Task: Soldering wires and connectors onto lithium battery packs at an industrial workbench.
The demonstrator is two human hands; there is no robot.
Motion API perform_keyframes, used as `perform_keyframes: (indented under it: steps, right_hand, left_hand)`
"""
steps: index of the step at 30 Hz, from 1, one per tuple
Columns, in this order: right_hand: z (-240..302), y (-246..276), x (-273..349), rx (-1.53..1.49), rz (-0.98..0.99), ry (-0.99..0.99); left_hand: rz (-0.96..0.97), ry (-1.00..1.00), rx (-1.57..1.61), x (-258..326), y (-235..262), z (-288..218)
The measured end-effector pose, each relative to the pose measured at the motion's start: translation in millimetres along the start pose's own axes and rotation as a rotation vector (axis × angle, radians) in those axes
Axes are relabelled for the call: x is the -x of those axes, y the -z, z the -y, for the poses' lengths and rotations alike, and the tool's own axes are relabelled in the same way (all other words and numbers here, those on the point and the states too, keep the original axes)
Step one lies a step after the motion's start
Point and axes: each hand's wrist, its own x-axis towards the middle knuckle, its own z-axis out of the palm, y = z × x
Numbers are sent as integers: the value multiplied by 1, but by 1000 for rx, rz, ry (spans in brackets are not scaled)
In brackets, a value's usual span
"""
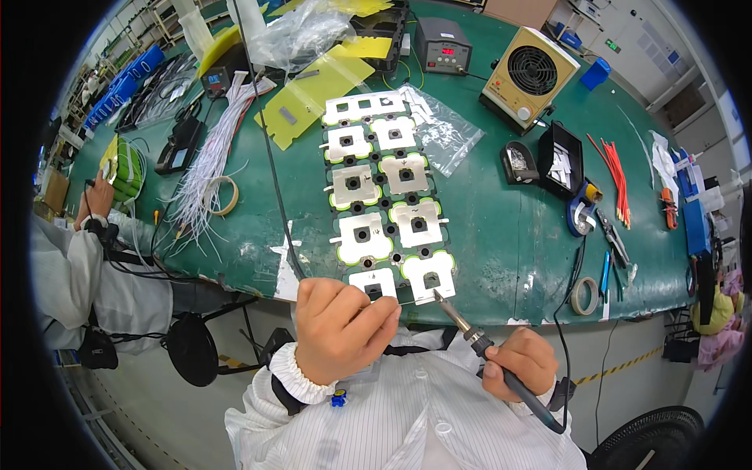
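Soldering in hand, by the look of it, at the near edge of the green table (501,227); left hand (338,327) curled, fingertips pinching a thin solder wire (401,303) toward the nearest metal tab of the battery pack (385,192), itself stretched from near edge toward the far side; right hand (521,362) closed round the soldering iron (470,333), tip just at that tab's corner; next, seemingly, needing tip and wire to meet steadily on the tab; soldering station (442,45) and fume fan (529,77) by the far edge.

White pinstriped coat with elastic cuffs; bare left hand (338,329); bare right hand (523,362)
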Motion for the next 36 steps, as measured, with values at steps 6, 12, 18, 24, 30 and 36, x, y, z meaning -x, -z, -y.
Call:
perform_keyframes:
  steps: [6, 12, 18, 24, 30, 36]
  right_hand:
    - [3, 2, 0, 3, 22, -30]
    - [4, 3, 0, -2, 18, -32]
    - [2, 1, 2, 3, 0, -22]
    - [3, 2, -2, 12, 24, -10]
    - [1, 2, 0, 11, 14, -2]
    - [2, 2, 1, 11, 21, 1]
  left_hand:
    - [-20, -15, 35, -1, 0, 0]
    - [-42, -6, 35, -1, 11, 0]
    - [-38, -7, 61, 5, 9, 3]
    - [-57, -16, 110, 2, 2, 1]
    - [-27, -24, 112, 0, 0, -1]
    - [-17, -25, 122, 1, -2, -1]
